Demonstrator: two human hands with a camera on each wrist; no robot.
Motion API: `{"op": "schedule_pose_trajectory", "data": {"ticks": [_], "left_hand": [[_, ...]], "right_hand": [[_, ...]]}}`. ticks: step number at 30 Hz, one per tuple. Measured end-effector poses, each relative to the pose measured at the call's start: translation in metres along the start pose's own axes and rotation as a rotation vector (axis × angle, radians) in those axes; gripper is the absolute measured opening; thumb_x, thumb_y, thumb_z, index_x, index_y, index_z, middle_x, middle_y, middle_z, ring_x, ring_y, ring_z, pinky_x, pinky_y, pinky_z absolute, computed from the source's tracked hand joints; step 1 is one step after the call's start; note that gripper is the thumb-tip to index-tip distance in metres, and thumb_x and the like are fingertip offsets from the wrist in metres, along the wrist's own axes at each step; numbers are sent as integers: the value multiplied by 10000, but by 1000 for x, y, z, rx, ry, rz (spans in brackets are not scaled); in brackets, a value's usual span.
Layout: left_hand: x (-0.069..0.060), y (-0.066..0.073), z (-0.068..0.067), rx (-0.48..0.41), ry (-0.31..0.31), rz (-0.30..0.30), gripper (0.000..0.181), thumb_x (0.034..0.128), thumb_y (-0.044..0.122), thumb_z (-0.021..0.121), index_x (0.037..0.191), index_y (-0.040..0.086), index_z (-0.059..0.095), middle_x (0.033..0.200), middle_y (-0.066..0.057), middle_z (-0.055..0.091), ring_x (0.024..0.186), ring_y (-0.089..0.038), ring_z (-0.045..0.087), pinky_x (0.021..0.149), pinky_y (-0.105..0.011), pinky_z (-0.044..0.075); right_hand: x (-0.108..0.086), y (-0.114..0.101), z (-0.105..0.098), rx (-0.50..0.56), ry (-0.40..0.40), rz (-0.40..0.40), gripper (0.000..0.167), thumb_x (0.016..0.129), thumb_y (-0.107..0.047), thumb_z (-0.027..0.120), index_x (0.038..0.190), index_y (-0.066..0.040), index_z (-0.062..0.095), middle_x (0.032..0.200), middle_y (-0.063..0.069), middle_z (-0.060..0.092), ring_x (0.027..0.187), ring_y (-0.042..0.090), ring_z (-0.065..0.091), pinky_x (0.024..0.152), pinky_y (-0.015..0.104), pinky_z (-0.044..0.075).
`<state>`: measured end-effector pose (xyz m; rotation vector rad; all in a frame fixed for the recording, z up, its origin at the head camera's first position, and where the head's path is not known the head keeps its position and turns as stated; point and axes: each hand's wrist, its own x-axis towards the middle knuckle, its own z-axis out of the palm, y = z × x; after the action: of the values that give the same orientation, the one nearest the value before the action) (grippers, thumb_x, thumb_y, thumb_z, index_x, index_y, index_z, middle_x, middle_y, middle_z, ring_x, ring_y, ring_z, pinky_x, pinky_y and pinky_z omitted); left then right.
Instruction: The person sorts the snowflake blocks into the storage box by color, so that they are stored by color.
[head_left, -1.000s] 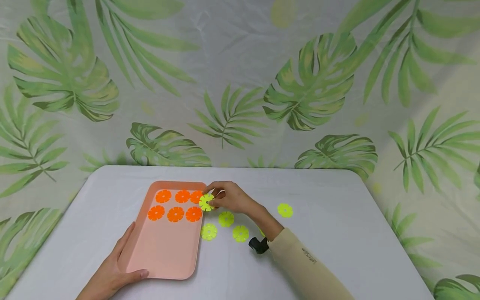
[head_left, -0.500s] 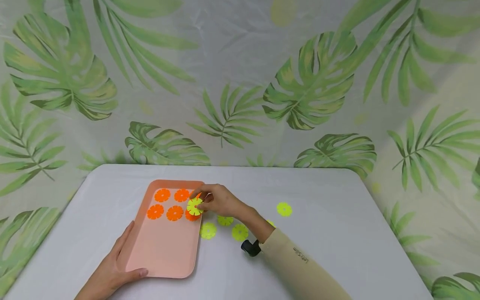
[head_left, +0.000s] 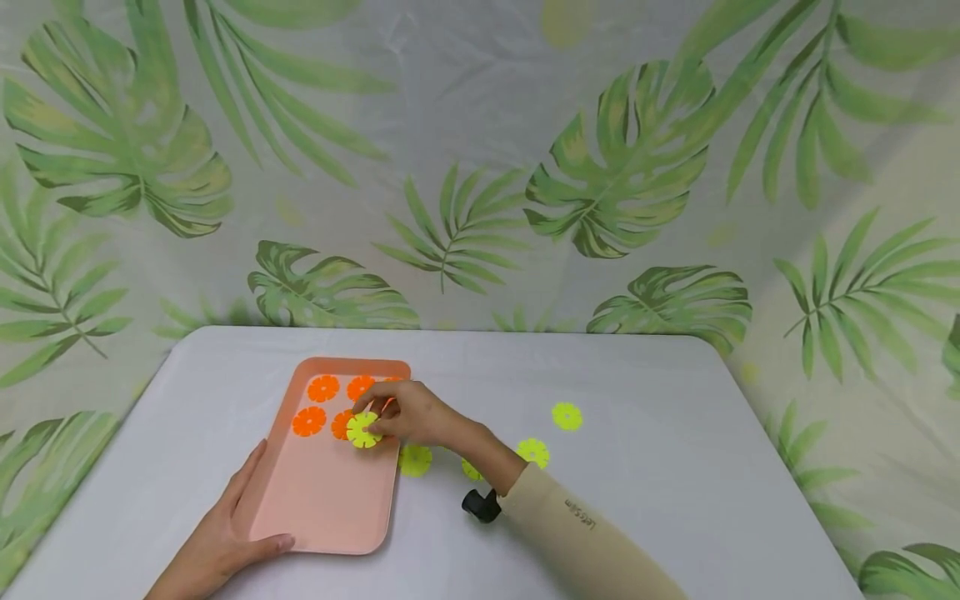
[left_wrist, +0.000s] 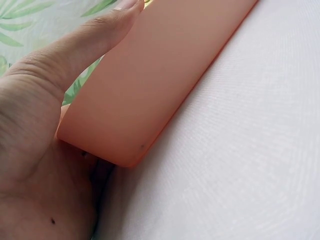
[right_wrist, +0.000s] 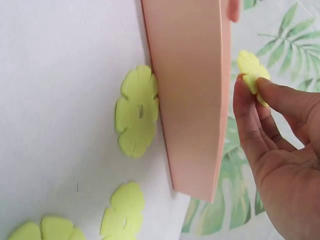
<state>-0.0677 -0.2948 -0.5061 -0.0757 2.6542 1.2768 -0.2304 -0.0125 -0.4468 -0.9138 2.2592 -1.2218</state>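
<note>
Well, my left hand [head_left: 217, 535] spread about near left corner of pink tray [head_left: 330, 504], thumb on near edge. Loose yellow discs [head_left: 533, 453] on bench [head_left: 675, 475], right of tray. My right hand [head_left: 412, 410] pinching slotted disc [head_left: 359, 434], yellow too, above tray. Orange discs [head_left: 308, 422] lying inside tray, toward far end.

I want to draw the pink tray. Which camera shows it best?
The head view: it looks down into the pink tray, with orange pieces inside, though the right hand hides part. The left wrist view shows mainly an outside wall by the left hand; the right wrist, an outside wall beside a yellow piece.
</note>
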Motion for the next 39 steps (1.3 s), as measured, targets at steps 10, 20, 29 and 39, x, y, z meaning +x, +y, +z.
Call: {"op": "schedule_pose_trajectory", "data": {"ticks": [10, 20, 29, 39], "left_hand": [[0, 2, 0, -49, -12, -17, 1227, 869, 306, 843, 1647, 472, -91, 1761, -162, 58, 1429, -410, 266, 1087, -524, 354], [-2, 0, 1, -71, -20, -37, 1235, 862, 303, 843, 1639, 487, -99, 1755, -207, 56, 1429, -426, 277, 1076, -703, 329], [-2, 1, -1, -32, 3, -7, 1226, 862, 307, 849, 1657, 451, -73, 1755, -173, 90, 1424, -391, 272, 1079, -594, 356], [-6, -3, 0, -23, 39, 59, 1194, 856, 299, 854, 1669, 436, -10, 1745, -146, 155, 1213, 212, 224, 887, -67, 279]], "right_hand": [[2, -8, 14, -80, -57, -45, 207, 945, -59, 754, 1120, -169, 773, 1064, -37, 687, 844, 41, 568, 747, 134, 513], [1, -6, 24, -110, -101, -16, 191, 934, -32, 758, 1074, -162, 758, 980, -70, 681, 843, 23, 569, 765, 123, 504], [3, -6, 26, -167, -131, 18, 184, 903, -48, 797, 1043, -164, 772, 921, -72, 671, 818, 8, 563, 729, 125, 507], [4, -6, 29, -313, -189, 26, 170, 891, -55, 813, 987, -184, 760, 852, -85, 633, 788, 22, 537, 699, 124, 469]]}}
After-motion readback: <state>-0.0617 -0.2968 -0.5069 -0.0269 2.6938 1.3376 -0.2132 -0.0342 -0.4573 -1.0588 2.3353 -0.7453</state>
